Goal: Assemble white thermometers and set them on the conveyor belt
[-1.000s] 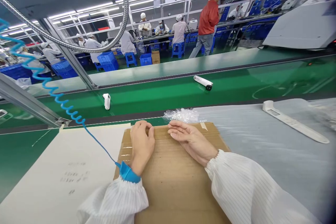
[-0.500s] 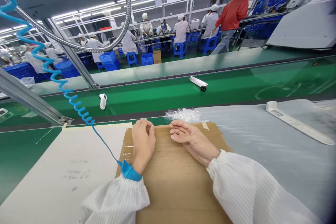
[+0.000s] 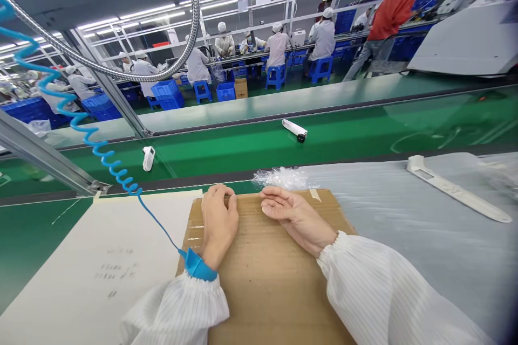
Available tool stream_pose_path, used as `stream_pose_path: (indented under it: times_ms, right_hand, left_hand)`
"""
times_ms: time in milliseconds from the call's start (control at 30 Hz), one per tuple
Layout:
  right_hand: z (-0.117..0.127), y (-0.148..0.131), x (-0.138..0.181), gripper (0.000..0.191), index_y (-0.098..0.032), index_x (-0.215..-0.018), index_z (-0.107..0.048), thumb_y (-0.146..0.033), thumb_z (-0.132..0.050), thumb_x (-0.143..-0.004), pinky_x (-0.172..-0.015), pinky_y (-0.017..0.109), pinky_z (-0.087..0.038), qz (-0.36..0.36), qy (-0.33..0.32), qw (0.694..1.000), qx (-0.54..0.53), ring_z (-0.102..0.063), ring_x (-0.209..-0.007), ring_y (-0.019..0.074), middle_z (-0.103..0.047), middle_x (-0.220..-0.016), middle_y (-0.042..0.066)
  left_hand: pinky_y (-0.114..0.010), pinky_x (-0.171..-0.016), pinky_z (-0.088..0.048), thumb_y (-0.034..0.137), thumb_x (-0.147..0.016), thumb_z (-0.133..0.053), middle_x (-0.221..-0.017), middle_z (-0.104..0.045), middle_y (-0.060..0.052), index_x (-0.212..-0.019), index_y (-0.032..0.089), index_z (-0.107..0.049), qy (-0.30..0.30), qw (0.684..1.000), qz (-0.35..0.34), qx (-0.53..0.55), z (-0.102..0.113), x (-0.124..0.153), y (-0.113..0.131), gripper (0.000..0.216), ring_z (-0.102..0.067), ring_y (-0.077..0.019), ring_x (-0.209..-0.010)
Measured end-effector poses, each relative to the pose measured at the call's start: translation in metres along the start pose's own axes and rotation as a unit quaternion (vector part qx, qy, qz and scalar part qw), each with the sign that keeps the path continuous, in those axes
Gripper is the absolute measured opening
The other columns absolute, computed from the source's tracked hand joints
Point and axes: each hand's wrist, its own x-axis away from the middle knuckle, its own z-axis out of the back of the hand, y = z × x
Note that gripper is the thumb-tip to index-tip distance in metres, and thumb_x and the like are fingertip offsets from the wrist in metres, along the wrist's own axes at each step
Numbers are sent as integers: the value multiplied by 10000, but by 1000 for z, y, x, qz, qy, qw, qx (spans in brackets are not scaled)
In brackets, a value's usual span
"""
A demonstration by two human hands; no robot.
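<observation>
A brown cardboard sheet [image 3: 267, 291] lies in front of me. My left hand [image 3: 219, 221] rests on its far left part, palm down, with the fingers loosely bent near the far edge and the thumb apart; nothing shows in it. On the right part, my right hand [image 3: 293, 213] lies on its side, palm turned inward, fingers loosely curved and holding nothing. A blue wrist strap [image 3: 198, 265] with a coiled blue cord [image 3: 107, 159] is on my left wrist. Just beyond the cardboard sits crumpled clear plastic [image 3: 281, 177].
A green conveyor belt [image 3: 226, 148] runs across, carrying a white handheld device [image 3: 294, 130] and a smaller white device [image 3: 149, 158]. A long white plastic casing [image 3: 457, 188] lies on grey sheeting at right. White paper [image 3: 133, 242] lies at left. Several people work beyond.
Both white devices on the belt have moved left. A person in red has walked farther right in the background. My hands stay nearly in place.
</observation>
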Motion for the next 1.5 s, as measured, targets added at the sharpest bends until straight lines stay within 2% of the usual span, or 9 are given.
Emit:
stream_pose_path:
  times_ms: [467, 633, 733, 900, 1067, 1200, 1300, 1367, 1500]
  right_hand:
    - [-5, -4, 5, 391, -235, -943, -738, -260, -908, -592, -953, 330, -451, 8, 11, 1000, 6, -611, -898, 138, -693, -1030, 23]
    - [9, -30, -4, 388, -255, -997, -716, -435, -846, -680, -887, 375, -478, 108, 78, 980, 149, -636, -962, 210, -714, -1072, 51]
    - [30, -56, -38, 349, -250, -1023, -688, -408, -785, -728, -901, 385, -488, 193, 147, 920, 309, -644, -1001, 226, -724, -1082, 57]
    - [50, -84, -121, 387, -224, -1221, -622, -282, -560, -843, -947, 449, -470, 191, 226, 725, 622, -618, -1054, 264, -627, -1281, 117]
    - [42, -71, -178, 330, -260, -1162, -669, -279, -591, -842, -1020, 612, -372, 143, 243, 688, 669, -453, -1295, 392, -473, -1411, 150]
    - [33, -70, -191, 109, -183, -878, -706, -188, -641, -790, -1012, 532, -406, 109, 243, 703, 660, -534, -1187, 349, -446, -1360, 171]
    - [20, -83, -181, 94, -178, -829, -677, -193, -708, -742, -928, 447, -481, 84, 216, 747, 623, -608, -968, 257, -570, -1131, 140]
    - [8, -93, -161, 95, -192, -810, -648, -241, -714, -762, -838, 388, -526, 62, 179, 788, 586, -604, -818, 199, -618, -933, 85]
    - [-19, -106, -92, 164, -204, -845, -619, -357, -678, -838, -696, 279, -527, 27, 80, 874, 478, -553, -680, 130, -626, -828, 39]
  left_hand:
    - [-434, -983, -458, 122, -838, -559, -1117, -651, -99, -852, 176, -692, 5, 999, 12, 31, 1, 2, 7, 145, -595, -258, -1109]
    - [-425, -945, -466, 73, -826, -551, -1022, -660, -86, -840, 165, -664, 46, 996, 16, 75, -5, 2, 5, 147, -599, -239, -1034]
    - [-404, -924, -469, 43, -817, -550, -986, -657, -75, -836, 164, -653, 70, 992, 5, 104, -8, 3, 5, 160, -597, -223, -1000]
    - [-410, -913, -457, 22, -814, -551, -998, -648, -71, -848, 171, -643, 70, 991, 19, 116, -9, 5, 9, 179, -592, -225, -999]
    - [-405, -907, -459, 14, -822, -534, -992, -647, -70, -846, 174, -634, 59, 990, 31, 121, -8, 6, 11, 190, -589, -225, -992]
    - [-404, -915, -464, 22, -824, -545, -995, -645, -77, -857, 169, -632, 61, 990, 29, 120, -9, 6, 10, 174, -590, -228, -1005]
    - [-397, -898, -478, 17, -822, -544, -988, -648, -71, -848, 173, -627, 59, 991, 24, 120, -9, 6, 10, 178, -596, -220, -984]
    - [-415, -913, -484, 47, -845, -546, -1019, -655, -76, -896, 182, -632, 59, 992, 15, 107, -7, 7, 12, 169, -599, -232, -1014]
    - [-488, -1057, -430, 175, -929, -529, -1393, -529, -143, -1337, 193, -510, 99, 992, -72, 30, 0, 8, 21, 409, -458, -293, -1328]
